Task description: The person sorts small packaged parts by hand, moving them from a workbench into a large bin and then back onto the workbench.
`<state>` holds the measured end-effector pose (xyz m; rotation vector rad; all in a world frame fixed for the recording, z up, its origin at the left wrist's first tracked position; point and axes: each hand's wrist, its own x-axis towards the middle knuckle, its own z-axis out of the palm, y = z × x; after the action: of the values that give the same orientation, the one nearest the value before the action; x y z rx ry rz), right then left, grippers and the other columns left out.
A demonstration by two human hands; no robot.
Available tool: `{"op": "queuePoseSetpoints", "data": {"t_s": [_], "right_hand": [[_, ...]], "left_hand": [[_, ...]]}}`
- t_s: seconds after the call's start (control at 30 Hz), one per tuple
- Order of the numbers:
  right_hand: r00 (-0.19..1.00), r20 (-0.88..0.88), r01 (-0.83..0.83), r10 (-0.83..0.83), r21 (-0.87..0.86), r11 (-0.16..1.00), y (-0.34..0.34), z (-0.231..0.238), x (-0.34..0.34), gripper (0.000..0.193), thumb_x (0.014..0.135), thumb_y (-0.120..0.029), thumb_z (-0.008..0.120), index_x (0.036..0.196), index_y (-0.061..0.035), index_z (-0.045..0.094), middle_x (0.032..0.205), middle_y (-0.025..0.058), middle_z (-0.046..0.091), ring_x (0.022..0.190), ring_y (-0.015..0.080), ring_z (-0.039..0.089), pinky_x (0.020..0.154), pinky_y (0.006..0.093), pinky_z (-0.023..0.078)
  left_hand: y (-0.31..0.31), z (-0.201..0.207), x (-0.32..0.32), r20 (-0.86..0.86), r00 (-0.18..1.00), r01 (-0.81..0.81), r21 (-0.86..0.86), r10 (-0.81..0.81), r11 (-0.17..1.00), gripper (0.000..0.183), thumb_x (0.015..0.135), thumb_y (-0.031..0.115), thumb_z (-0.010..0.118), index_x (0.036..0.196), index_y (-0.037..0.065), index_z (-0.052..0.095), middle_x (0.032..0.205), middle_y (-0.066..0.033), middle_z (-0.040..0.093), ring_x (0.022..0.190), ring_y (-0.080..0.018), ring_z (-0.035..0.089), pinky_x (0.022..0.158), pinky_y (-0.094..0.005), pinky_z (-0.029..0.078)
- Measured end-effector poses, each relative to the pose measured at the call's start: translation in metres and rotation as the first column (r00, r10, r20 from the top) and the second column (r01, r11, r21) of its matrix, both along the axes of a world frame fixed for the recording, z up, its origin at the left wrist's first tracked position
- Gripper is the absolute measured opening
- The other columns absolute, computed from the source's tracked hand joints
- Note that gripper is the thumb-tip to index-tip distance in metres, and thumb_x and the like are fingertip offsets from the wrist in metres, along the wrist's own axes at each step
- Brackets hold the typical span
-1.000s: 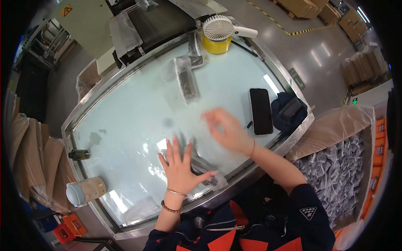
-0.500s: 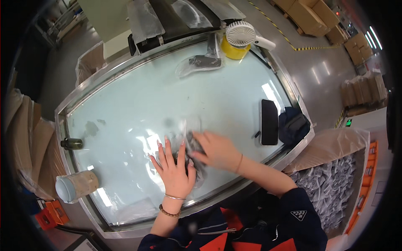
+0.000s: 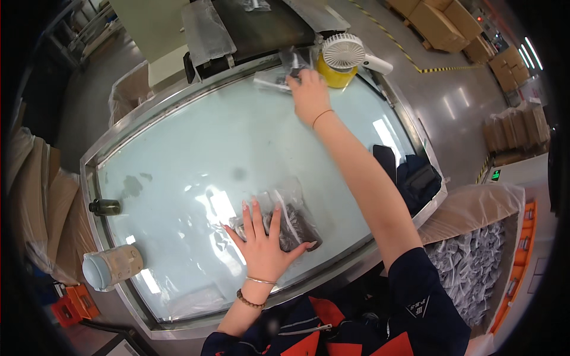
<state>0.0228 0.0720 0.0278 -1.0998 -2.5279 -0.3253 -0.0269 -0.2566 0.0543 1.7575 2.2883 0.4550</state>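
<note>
My left hand [image 3: 261,246] lies flat with fingers spread on clear plastic bags of dark contents [image 3: 304,228] near the front of the glass-topped table. What exactly is inside the bags cannot be made out. My right arm stretches to the table's far edge. There my right hand [image 3: 312,98] has its fingers curled onto a clear plastic bag [image 3: 270,81] with something dark in it; the fingertips are partly hidden. Just beyond it, another clear bag [image 3: 295,57] sits at the end of a black conveyor belt [image 3: 264,32].
A white handheld fan [image 3: 343,52] stands on a yellow roll [image 3: 335,76]. A phone [image 3: 385,159] and dark cloth [image 3: 418,181] lie at right. A lidded jar [image 3: 113,267] and small dark bottle [image 3: 105,207] are at left. A carton of bagged grey parts [image 3: 466,267] stands right.
My right hand has gone from beside my left hand to the bag at the far edge. My left hand stays on the bags, thumb now spread out. The large bag mid-belt no longer shows there.
</note>
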Motion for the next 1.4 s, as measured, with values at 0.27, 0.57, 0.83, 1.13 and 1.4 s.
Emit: {"op": "queuePoseSetpoints", "data": {"t_s": [0.27, 0.57, 0.83, 1.13, 1.4], "right_hand": [[0.937, 0.344, 0.054, 0.063, -0.320, 0.946, -0.012, 0.014, 0.061, 0.028, 0.080, -0.011, 0.056, 0.107, -0.0144, 0.061, 0.115, 0.0144, 0.053, 0.112, 0.0309, 0.048, 0.093, 0.0438, 0.038], [0.720, -0.272, -0.570, 0.638, -0.756, 0.321, -0.150, 0.058, 0.138, 0.047, 0.076, 0.007, 0.054, 0.119, -0.0109, 0.057, 0.128, 0.0163, 0.048, 0.125, 0.0333, 0.042, 0.106, 0.0420, 0.033], [0.791, -0.612, -0.410, 0.027, -0.496, 0.766, -0.068, 0.044, 0.027, 0.062, 0.077, -0.011, 0.067, 0.134, -0.0157, 0.043, 0.139, 0.0239, 0.032, 0.126, 0.0408, 0.036, 0.104, 0.0413, 0.035], [0.972, -0.066, 0.154, -0.226, -0.548, 0.822, 0.007, 0.000, -0.044, 0.050, 0.082, -0.037, 0.061, 0.130, -0.0266, 0.052, 0.151, 0.0239, 0.013, 0.140, 0.0432, 0.011, 0.107, 0.0636, 0.016], [1.000, 0.005, -0.019, 0.022, -0.340, 0.940, -0.063, 0.013, 0.036, 0.058, 0.074, -0.009, 0.060, 0.129, -0.0256, 0.051, 0.127, 0.0149, 0.048, 0.110, 0.0315, 0.051, 0.104, 0.0476, 0.031]], "left_hand": [[-0.002, -0.001, -0.004, 0.016, 1.000, -0.006, 0.023, 0.005, 1.000, 0.089, 0.056, 0.066, 0.072, 0.125, 0.014, 0.054, 0.147, -0.0192, 0.027, 0.137, -0.0392, 0.020, 0.104, -0.0682, 0.001], [0.001, -0.001, -0.006, 0.009, 1.000, 0.007, 0.033, -0.007, 0.999, 0.087, 0.059, 0.063, 0.073, 0.126, 0.012, 0.052, 0.146, -0.0193, 0.029, 0.137, -0.0375, 0.021, 0.105, -0.0685, 0.000], [0.004, -0.003, -0.003, -0.022, 1.000, 0.016, 0.028, -0.016, 0.999, 0.086, 0.059, 0.065, 0.071, 0.124, 0.011, 0.053, 0.145, -0.0192, 0.029, 0.134, -0.0376, 0.027, 0.104, -0.0692, 0.002], [0.005, 0.000, -0.002, 0.035, 0.999, 0.024, 0.016, -0.024, 1.000, 0.084, 0.057, 0.064, 0.073, 0.120, 0.011, 0.056, 0.143, -0.0202, 0.032, 0.132, -0.0374, 0.030, 0.102, -0.0705, 0.005], [0.009, -0.001, -0.004, 0.046, 0.999, 0.018, 0.053, -0.021, 0.998, 0.083, 0.057, 0.064, 0.073, 0.119, 0.011, 0.057, 0.142, -0.0185, 0.035, 0.132, -0.0373, 0.031, 0.104, -0.0694, 0.004]]}}
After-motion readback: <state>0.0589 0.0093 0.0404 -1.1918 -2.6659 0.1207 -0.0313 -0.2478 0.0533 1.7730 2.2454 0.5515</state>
